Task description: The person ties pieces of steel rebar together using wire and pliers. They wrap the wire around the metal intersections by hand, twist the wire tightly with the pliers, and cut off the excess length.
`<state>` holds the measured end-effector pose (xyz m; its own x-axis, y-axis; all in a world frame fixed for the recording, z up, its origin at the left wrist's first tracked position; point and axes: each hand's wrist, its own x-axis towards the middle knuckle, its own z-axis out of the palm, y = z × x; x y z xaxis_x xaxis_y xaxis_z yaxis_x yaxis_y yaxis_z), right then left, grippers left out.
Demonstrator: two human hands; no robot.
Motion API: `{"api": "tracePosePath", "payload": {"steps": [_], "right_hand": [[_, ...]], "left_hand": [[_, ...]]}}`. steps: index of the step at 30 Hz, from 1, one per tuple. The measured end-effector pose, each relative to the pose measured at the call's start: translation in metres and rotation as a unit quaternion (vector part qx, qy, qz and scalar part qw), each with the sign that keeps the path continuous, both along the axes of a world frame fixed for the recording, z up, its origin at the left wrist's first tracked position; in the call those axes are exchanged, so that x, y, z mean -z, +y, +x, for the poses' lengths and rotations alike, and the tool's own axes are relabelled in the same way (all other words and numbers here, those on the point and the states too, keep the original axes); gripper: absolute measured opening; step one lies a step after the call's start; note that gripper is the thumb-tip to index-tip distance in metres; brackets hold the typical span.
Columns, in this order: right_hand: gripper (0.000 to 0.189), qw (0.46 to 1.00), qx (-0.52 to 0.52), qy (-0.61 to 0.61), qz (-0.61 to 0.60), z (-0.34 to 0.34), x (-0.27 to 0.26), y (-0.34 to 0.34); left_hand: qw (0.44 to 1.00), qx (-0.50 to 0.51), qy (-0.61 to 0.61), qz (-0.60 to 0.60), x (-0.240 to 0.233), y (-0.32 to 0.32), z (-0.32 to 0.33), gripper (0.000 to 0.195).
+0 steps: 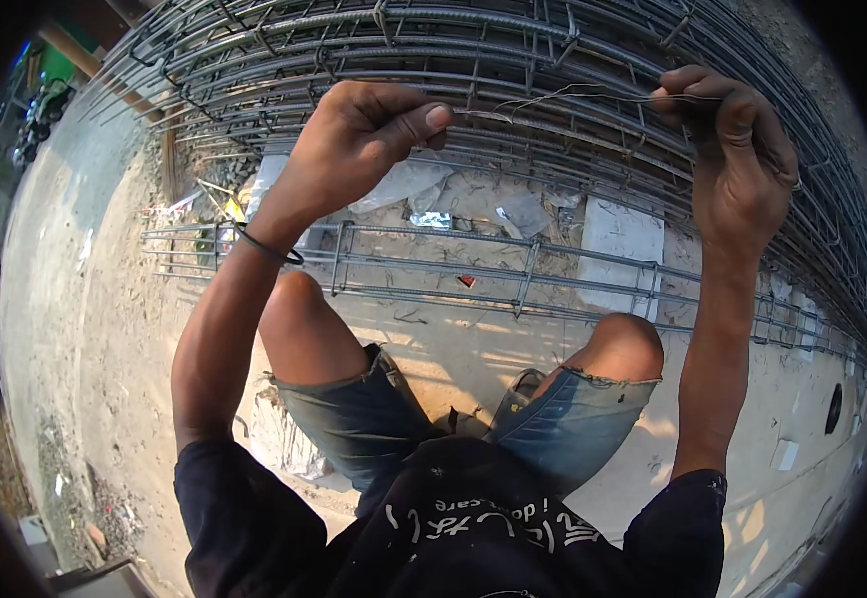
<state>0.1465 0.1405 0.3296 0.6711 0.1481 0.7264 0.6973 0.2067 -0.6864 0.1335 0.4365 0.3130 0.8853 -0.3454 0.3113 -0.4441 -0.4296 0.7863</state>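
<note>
Both hands are raised in front of a large stack of rebar cages. Thin metal tie wire spans the gap between them, with a few loose strands. My left hand pinches one end of it between thumb and forefinger. At the right, my right hand grips the other end in its fingertips, palm turned towards me. Below the hands a slim, long rebar cage with stirrups lies across the ground, just beyond my knees.
White boards and crumpled plastic sheet lie under the cages. Short wire scraps litter the dusty concrete floor. A whitish block sits by my left thigh. A wooden post stands at the stack's left end.
</note>
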Motion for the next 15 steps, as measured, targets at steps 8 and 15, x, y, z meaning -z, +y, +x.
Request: {"api": "tracePosePath", "payload": {"steps": [8, 15], "right_hand": [[0.035, 0.840, -0.444, 0.177, 0.257, 0.001, 0.000, 0.029], [0.015, 0.969, -0.036, -0.183, -0.163, 0.011, 0.009, 0.066]], "left_hand": [[0.971, 0.034, 0.054, -0.232, 0.023, 0.018, -0.020, 0.027], [0.613, 0.133, 0.243, -0.740, 0.046, 0.015, -0.011, 0.022]]}}
